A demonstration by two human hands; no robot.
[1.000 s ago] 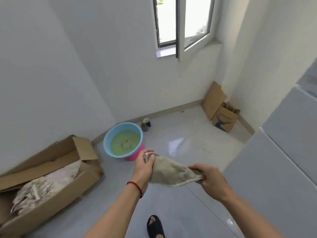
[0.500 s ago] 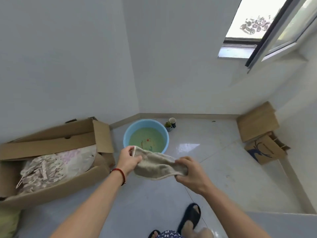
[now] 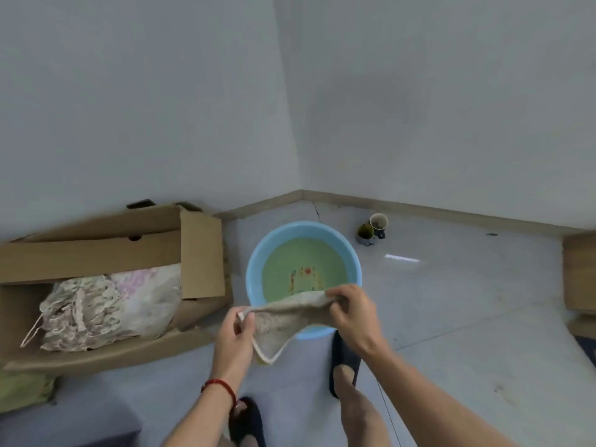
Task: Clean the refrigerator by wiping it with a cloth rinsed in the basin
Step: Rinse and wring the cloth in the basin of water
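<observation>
I see my left hand (image 3: 233, 337) and right hand (image 3: 353, 312) each pinching the beige cloth (image 3: 283, 321), which hides the near rim of the blue basin (image 3: 254, 262) beyond them.

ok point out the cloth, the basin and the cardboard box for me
cloth (image 3: 283, 321), head view, middle of the hanging fabric
basin (image 3: 254, 272), head view, left inner wall of the blue rim
cardboard box (image 3: 93, 250), head view, long back flap
</observation>
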